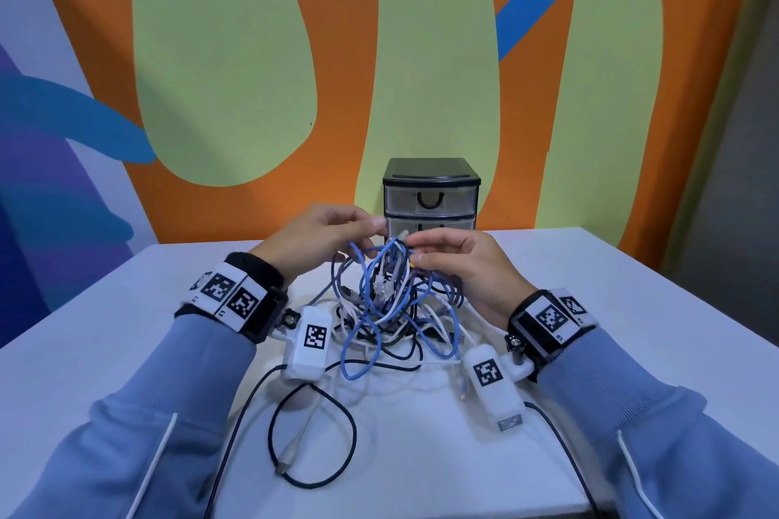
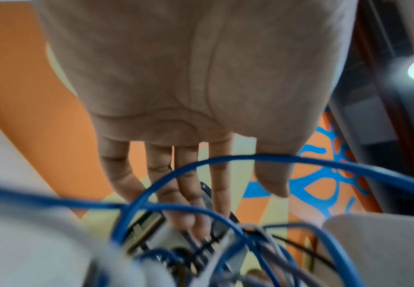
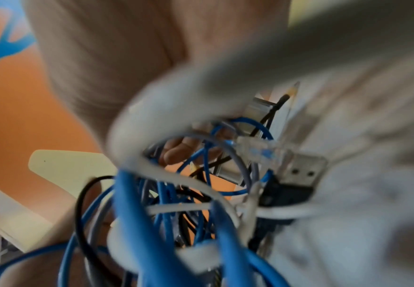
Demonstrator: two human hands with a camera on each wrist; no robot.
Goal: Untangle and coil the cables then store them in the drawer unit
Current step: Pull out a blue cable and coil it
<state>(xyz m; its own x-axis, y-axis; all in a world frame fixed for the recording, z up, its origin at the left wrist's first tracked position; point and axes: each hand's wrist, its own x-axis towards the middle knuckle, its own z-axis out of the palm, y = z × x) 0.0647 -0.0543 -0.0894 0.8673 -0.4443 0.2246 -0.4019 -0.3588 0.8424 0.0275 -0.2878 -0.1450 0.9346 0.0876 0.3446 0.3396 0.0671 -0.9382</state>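
Cables: a tangled bundle [image 1: 388, 299] of blue, white and black cords, lifted partly off the white table [image 1: 590, 287], in front of the drawer unit [image 1: 431, 194].
Left hand [image 1: 324, 238]: fingers bent, pinching blue strands at the top.
Right hand [image 1: 463, 270]: curled around strands near a clear plug.
Drawers: both closed.
Loose black loop [image 1: 314, 434]: lies nearer the person.
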